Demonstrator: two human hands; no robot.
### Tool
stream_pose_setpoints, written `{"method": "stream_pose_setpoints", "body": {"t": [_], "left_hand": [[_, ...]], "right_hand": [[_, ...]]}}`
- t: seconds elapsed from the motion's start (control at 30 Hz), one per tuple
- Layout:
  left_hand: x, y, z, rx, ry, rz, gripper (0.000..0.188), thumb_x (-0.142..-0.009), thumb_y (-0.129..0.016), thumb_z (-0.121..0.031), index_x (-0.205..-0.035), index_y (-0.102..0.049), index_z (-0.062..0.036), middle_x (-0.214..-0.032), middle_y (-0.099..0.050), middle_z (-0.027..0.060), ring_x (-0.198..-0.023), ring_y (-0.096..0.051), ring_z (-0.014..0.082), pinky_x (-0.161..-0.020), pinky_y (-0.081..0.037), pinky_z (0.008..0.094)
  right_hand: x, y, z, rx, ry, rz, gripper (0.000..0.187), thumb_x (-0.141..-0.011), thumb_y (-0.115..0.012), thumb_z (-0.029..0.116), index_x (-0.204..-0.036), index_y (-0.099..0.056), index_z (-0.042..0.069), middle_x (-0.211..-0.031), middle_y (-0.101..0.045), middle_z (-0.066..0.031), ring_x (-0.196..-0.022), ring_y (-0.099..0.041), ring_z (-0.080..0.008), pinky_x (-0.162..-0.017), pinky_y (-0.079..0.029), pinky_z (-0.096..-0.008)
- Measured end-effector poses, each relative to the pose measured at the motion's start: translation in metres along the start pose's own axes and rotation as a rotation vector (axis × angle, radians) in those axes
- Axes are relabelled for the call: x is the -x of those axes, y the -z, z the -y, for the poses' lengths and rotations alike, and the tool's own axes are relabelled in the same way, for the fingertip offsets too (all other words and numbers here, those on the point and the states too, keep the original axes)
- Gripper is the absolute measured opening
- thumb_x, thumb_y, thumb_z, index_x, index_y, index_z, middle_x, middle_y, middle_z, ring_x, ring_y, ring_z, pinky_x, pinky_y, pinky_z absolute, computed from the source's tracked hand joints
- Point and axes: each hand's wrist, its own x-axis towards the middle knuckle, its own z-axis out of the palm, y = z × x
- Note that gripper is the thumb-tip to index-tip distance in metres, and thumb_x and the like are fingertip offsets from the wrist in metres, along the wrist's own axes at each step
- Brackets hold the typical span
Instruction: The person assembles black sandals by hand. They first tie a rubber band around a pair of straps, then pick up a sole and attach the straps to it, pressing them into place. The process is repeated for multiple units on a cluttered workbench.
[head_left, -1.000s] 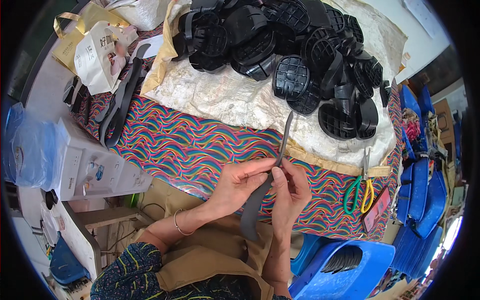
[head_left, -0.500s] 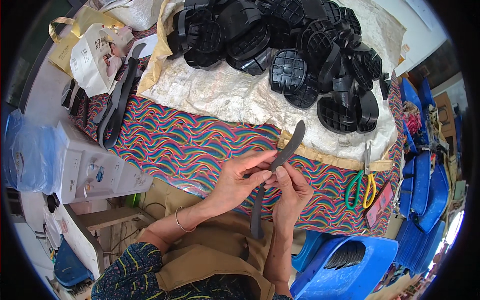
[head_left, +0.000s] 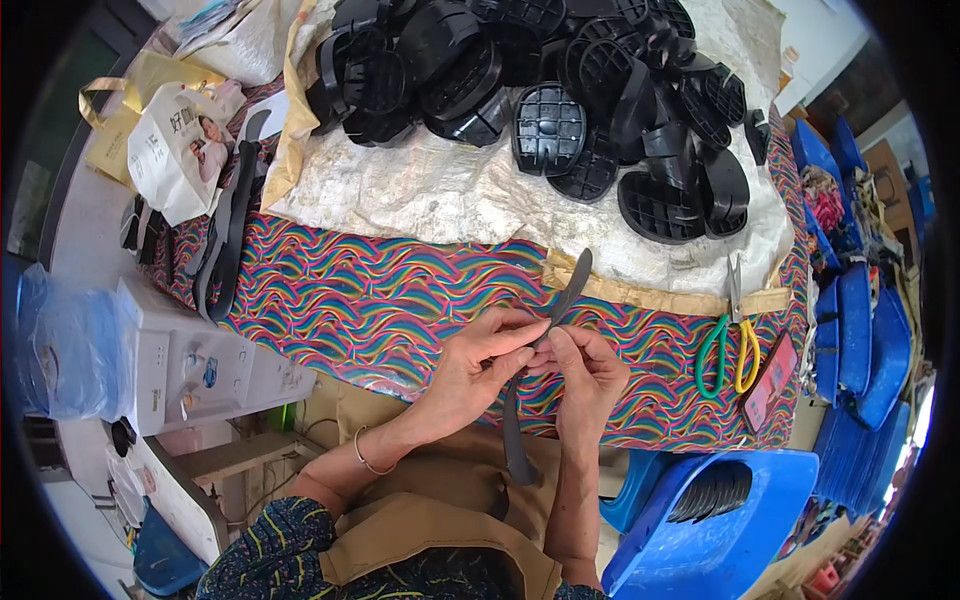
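Note:
A long, narrow, dark grey curved strip [head_left: 573,284] runs upright between my hands, its upper end above the fingers and its lower end hanging past the table edge. My left hand [head_left: 462,368] pinches its middle between thumb and fingers. Right beside it, my right hand [head_left: 590,378] grips the same stretch, thumb on top. The fingertips hide part of the strip there. Beyond the hands, a pile of black moulded shoe-sole pieces [head_left: 549,130] with gridded faces lies on a whitish woven sack [head_left: 390,195].
Scissors [head_left: 736,290] with green and yellow handles and a phone [head_left: 770,380] lie at right on the wavy-patterned tablecloth [head_left: 360,310]. Below sits a blue bin [head_left: 750,540] holding dark strips [head_left: 715,492]. More strips [head_left: 232,220] lie at left near a white paper bag [head_left: 180,150].
The view has shifted slightly, so the table's contents sit differently in the picture. Both hands keep their pinch on the strip, whose upper end now stands slightly further left and lower.

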Motion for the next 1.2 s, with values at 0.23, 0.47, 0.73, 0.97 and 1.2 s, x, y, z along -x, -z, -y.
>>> {"method": "stream_pose_setpoints", "body": {"t": [0.23, 0.47, 0.73, 0.97, 1.2], "left_hand": [[0.0, 0.0, -0.003, 0.032, 0.112, 0.029, 0.029, -0.096, -0.054, 0.0, -0.123, -0.065, -0.0002, -0.123, -0.059, 0.0108, -0.116, -0.055, 0.0189, -0.097, -0.043, 0.0301], [0.001, -0.006, 0.007, -0.062, -0.009, 0.01, 0.032, -0.094, -0.058, 0.001, -0.125, -0.064, -0.0032, -0.117, -0.062, 0.0113, -0.102, -0.06, 0.017, -0.085, -0.049, 0.0265], [0.001, -0.008, 0.009, 0.047, 0.058, -0.004, 0.033, -0.095, -0.057, 0.003, -0.126, -0.064, -0.0025, -0.12, -0.062, 0.0112, -0.103, -0.06, 0.0158, -0.086, -0.048, 0.0245], [-0.002, -0.01, 0.003, -0.139, 0.009, 0.026, 0.034, -0.094, -0.056, 0.005, -0.126, -0.063, -0.002, -0.117, -0.062, 0.0118, -0.1, -0.06, 0.016, -0.083, -0.048, 0.0241], [-0.002, -0.012, 0.002, -0.138, 0.007, 0.023, 0.034, -0.094, -0.056, 0.007, -0.126, -0.064, -0.0022, -0.115, -0.063, 0.0121, -0.097, -0.06, 0.0159, -0.081, -0.049, 0.0244]], "right_hand": [[-0.003, 0.004, -0.002, -0.04, -0.031, 0.03, 0.011, -0.094, -0.061, 0.003, -0.098, -0.067, -0.006, -0.083, -0.069, -0.0091, -0.07, -0.065, -0.013, -0.063, -0.054, -0.0256], [-0.005, 0.008, -0.004, -0.054, -0.062, 0.048, 0.008, -0.093, -0.06, 0.002, -0.094, -0.065, -0.004, -0.08, -0.068, -0.008, -0.065, -0.064, -0.0114, -0.059, -0.053, -0.0241], [-0.01, 0.011, -0.002, -0.038, -0.115, 0.075, 0.009, -0.091, -0.06, 0.003, -0.092, -0.065, -0.003, -0.08, -0.068, -0.0063, -0.067, -0.064, -0.0114, -0.061, -0.052, -0.0244], [-0.008, 0.016, 0.0, -0.069, -0.087, 0.087, 0.011, -0.093, -0.061, 0.006, -0.091, -0.068, -0.003, -0.079, -0.068, -0.0056, -0.069, -0.065, -0.0112, -0.063, -0.052, -0.0246], [-0.009, 0.016, -0.002, -0.053, -0.094, 0.091, 0.011, -0.093, -0.062, 0.006, -0.092, -0.067, -0.003, -0.079, -0.068, -0.0059, -0.07, -0.065, -0.0111, -0.064, -0.052, -0.0248]]}}
